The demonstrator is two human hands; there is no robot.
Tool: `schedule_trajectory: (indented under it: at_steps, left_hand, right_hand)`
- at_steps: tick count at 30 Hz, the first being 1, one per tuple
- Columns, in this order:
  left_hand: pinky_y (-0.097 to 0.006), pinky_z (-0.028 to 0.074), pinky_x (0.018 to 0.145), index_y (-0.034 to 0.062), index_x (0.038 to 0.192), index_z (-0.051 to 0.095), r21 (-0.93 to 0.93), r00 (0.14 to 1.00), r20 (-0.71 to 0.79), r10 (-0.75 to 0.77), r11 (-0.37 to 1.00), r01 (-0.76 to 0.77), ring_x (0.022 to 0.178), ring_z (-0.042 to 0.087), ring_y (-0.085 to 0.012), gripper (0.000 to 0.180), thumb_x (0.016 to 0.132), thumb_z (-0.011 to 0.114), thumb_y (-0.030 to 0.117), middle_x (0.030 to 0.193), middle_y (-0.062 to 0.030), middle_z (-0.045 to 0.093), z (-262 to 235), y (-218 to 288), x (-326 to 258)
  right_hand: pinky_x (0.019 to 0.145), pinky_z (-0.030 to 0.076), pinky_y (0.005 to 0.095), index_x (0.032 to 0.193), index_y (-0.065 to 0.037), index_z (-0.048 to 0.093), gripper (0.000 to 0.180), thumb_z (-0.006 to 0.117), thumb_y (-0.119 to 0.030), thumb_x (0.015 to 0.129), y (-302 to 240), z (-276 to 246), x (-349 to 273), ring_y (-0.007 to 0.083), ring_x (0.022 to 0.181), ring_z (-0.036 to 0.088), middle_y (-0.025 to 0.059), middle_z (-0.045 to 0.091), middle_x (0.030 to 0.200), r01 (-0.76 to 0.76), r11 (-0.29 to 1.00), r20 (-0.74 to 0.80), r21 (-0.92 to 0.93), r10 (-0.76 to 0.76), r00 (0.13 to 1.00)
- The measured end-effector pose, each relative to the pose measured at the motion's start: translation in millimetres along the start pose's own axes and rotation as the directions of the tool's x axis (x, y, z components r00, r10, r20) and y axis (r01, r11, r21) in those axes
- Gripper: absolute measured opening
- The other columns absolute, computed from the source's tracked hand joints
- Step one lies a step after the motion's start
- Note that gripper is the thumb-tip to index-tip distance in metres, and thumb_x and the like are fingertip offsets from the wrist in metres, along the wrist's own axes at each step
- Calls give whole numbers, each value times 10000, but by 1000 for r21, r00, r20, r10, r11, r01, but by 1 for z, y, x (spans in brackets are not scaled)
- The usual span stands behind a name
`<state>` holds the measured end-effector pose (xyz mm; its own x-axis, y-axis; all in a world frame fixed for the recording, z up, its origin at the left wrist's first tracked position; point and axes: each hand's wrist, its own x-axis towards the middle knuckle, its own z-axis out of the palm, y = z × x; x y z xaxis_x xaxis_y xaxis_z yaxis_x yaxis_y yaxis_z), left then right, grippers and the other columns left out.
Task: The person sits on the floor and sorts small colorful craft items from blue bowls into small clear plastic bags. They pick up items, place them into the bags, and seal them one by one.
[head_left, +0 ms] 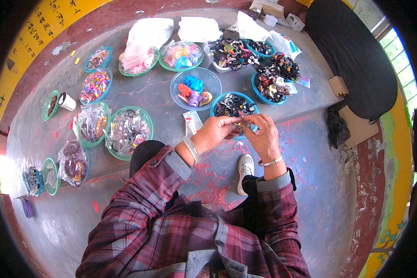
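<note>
Blue bowl (212,110) of black bands (233,103) is seen at twelve o'clock from left hand (214,133) and right hand (265,139), whose fingers are curled narrowly together, while what is pinched cannot be told.

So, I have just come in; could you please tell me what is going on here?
A person in a plaid shirt has the left hand and right hand together, fingertips nearly meeting, in front of a blue bowl of dark bands. Anything between the fingertips is too small to identify. More bowls stand around, one with multicoloured bead-like pieces, and red scraps lie scattered on the floor.
</note>
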<state>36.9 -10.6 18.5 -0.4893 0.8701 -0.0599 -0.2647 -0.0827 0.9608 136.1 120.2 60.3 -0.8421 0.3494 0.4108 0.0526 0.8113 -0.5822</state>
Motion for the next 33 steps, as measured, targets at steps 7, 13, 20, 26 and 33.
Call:
schedule_trajectory:
  at_steps: [7, 13, 20, 26, 33]
  left_hand:
    - [-187, 466, 599, 68, 1163, 537, 8, 998, 55, -3, 1000, 2, 765, 587, -80, 318, 883, 395, 21, 885, -44, 632, -3, -5, 2]
    - [-185, 458, 564, 52, 1122, 556, -9, 1000, 16, 17, 1000, -17, 740, 584, -75, 275, 884, 420, 37, 881, -46, 635, -2, -10, 3]
    - [-201, 467, 554, 26, 1011, 594, 186, 990, -44, 136, 975, -125, 717, 578, -62, 186, 872, 477, 66, 851, -28, 635, -2, -20, 3]
    - [-205, 472, 588, 30, 976, 612, 44, 998, -47, 31, 999, -29, 690, 559, -55, 164, 860, 534, 116, 827, -16, 626, 2, -20, 4]
    - [-258, 498, 739, 9, 1035, 592, 38, 1000, 0, -17, 999, 17, 816, 593, -105, 204, 865, 524, 96, 914, -55, 624, -1, -14, 2]
  right_hand:
    - [682, 439, 356, 762, -68, 619, 136, 630, -51, 628, 4, 0, -1, 275, 776, 546, 87, 581, 773, -40, 999, 35, 14, 40, 999]
    - [600, 454, 336, 777, -60, 623, 129, 639, -62, 648, 0, 3, -4, 256, 685, 569, 79, 583, 730, -60, 997, 54, 53, 57, 997]
    - [525, 443, 290, 786, -47, 616, 126, 656, -54, 667, -2, 4, -5, 207, 578, 564, 84, 571, 696, -161, 975, 90, 152, 148, 985]
    - [530, 447, 298, 775, -36, 603, 135, 666, -46, 656, 2, 8, -6, 205, 590, 570, 90, 568, 691, -196, 973, 46, 121, 192, 980]
    - [520, 439, 256, 764, -29, 622, 114, 670, -15, 661, 1, 10, -7, 138, 567, 545, 69, 575, 703, -114, 991, 51, 74, 110, 993]
